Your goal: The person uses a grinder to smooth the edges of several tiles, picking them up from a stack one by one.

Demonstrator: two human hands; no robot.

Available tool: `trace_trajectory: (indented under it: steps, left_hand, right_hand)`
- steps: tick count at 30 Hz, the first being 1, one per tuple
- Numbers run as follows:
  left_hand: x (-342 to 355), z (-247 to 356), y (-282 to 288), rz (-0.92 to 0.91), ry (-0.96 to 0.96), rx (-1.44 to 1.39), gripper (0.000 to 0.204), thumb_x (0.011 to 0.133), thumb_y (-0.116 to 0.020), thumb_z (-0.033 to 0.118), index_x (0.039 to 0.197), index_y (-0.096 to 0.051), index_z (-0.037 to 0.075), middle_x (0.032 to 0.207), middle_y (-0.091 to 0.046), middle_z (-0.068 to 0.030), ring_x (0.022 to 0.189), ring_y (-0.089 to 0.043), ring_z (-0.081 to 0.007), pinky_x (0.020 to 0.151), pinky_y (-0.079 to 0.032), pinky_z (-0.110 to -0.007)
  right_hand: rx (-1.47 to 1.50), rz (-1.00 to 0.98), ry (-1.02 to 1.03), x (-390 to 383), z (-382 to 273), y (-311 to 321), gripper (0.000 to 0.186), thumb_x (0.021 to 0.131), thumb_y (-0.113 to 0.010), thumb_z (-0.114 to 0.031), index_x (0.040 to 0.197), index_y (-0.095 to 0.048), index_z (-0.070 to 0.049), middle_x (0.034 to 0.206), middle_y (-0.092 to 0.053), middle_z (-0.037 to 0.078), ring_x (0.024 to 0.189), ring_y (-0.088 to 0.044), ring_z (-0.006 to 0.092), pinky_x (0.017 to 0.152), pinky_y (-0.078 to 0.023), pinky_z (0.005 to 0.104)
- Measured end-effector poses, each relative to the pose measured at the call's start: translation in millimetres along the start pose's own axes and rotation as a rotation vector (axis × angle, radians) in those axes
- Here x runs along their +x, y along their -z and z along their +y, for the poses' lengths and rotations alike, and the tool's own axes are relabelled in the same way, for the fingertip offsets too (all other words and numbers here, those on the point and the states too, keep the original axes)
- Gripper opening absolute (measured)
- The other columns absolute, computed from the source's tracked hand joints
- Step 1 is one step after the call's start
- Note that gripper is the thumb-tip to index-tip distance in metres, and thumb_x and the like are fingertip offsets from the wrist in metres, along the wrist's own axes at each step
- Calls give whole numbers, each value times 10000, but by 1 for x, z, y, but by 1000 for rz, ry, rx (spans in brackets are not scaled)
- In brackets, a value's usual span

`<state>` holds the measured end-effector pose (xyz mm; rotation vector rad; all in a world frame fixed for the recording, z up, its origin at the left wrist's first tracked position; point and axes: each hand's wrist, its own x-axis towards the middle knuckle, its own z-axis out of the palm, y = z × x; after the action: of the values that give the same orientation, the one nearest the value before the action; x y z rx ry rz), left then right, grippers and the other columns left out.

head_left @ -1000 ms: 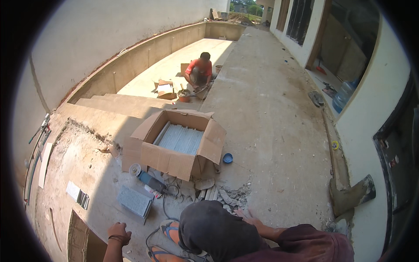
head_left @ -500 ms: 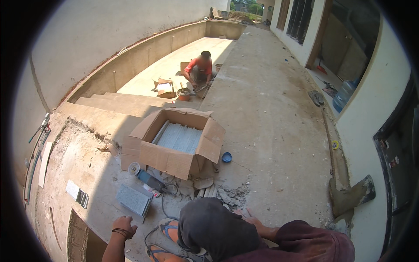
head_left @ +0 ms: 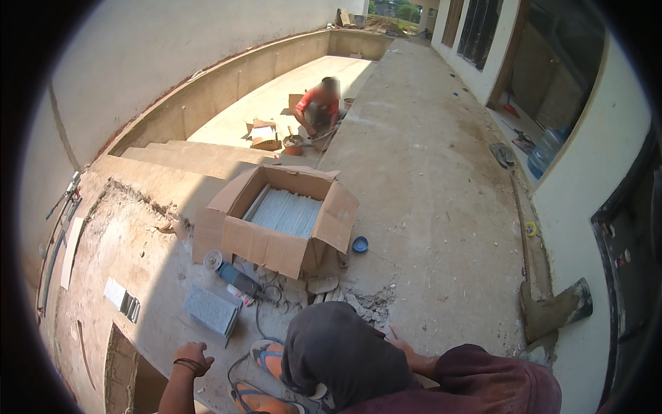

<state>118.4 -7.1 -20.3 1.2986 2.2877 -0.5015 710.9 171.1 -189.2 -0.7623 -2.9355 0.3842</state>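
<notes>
My left hand (head_left: 194, 359) hangs near the stacked grey stone tiles (head_left: 212, 310), touching none of them. Its fingers bend loosely downward and the thumb stands apart; no object shows in it. My right hand (head_left: 408, 350) is low beside my knee, near broken rubble (head_left: 372, 303). A finger stretches forward, while the knee hides part of that hand; I see nothing held. Ahead stands an open cardboard box (head_left: 265, 247) packed with pale grey tiles (head_left: 288, 212). A blue angle grinder (head_left: 238, 279) lies between the box and the stacked tiles, its cord running past my sandalled foot.
Another person (head_left: 318, 110) in a red shirt crouches in the sunken area, beside a small box (head_left: 263, 134) and a bucket (head_left: 293, 145). A blue cap (head_left: 360, 244) lies right of the large box. A square opening (head_left: 148, 386) drops away at lower left.
The view has shifted slightly. My right hand's fingers, seen spread before, now show less beside the knee. My left hand stays nearly where it was.
</notes>
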Motion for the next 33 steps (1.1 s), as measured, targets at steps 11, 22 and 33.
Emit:
trace_trajectory:
  steps: [11, 22, 33]
  left_hand:
    - [-14, -23, 17, -17, 171, -15, 534, 886, -807, 410, 1317, -708, 111, 1303, -723, -180, 1226, -689, -360, 1058, -555, -467]
    - [30, -49, 80, 179, 387, -11, 437, 908, -812, 339, 1249, -694, 94, 1210, -729, -197, 1161, -704, -375, 1011, -570, -469]
    - [157, -69, 80, 470, 407, -251, 463, 971, -706, 485, 1139, -738, 55, 1109, -764, -222, 1070, -725, -402, 947, -572, -486]
  right_hand:
    - [99, 22, -13, 27, -5, -1, 576, 997, -519, -380, 1477, -569, -64, 1587, -463, 260, 1524, -400, 412, 1266, -200, 677]
    - [122, -26, -87, 35, 6, 2, 584, 996, -531, -397, 1478, -569, -71, 1572, -478, 258, 1497, -431, 417, 1264, -202, 681]
    - [150, -89, -256, 41, 1, 5, 591, 995, -544, -415, 1480, -569, -79, 1557, -492, 256, 1470, -462, 421, 1261, -204, 685]
